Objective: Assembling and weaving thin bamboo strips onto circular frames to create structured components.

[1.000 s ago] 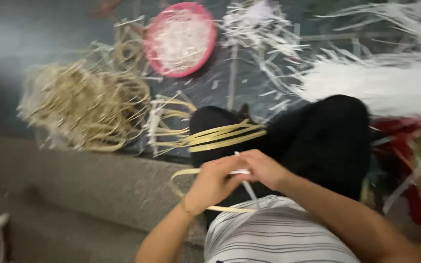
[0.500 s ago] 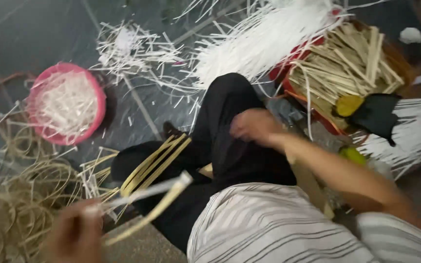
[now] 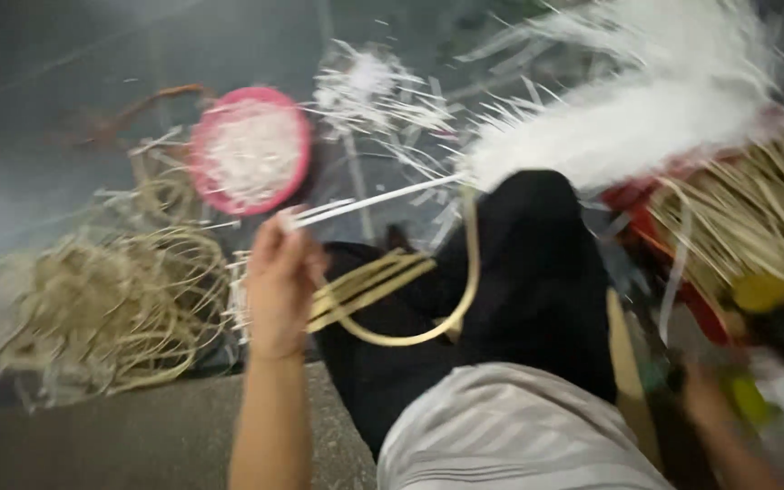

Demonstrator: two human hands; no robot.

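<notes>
The person is sitting low, and the left hand [image 3: 279,281] is being raised in front of the body with the forearm coming straight up from the bottom of the view. Its fingers are closing around the near end of a thin white flat strip [image 3: 378,198], pinching it at the top of the hand, so the hand is nearly closed and holding this strip. The white strip is running away from the hand up and to the right, toward a big pile of white shredded strips [image 3: 646,118] on the dark floor. Just under the hand, a long pale yellow cane strip [image 3: 451,313] is bending in a loop over the lap in black trousers [image 3: 537,281]; whether the hand is also gripping it, I cannot tell. The right hand [image 3: 705,399] is hanging low at the right side, very blurred, near a red basket of pale cane pieces [image 3: 755,227], and I cannot tell how open it is or what it is touching. To the left of the raised hand, a tangled heap of beige cane strips [image 3: 93,308] is lying on the floor, and beyond it a round pink bowl with white scraps [image 3: 249,150] is standing.
</notes>
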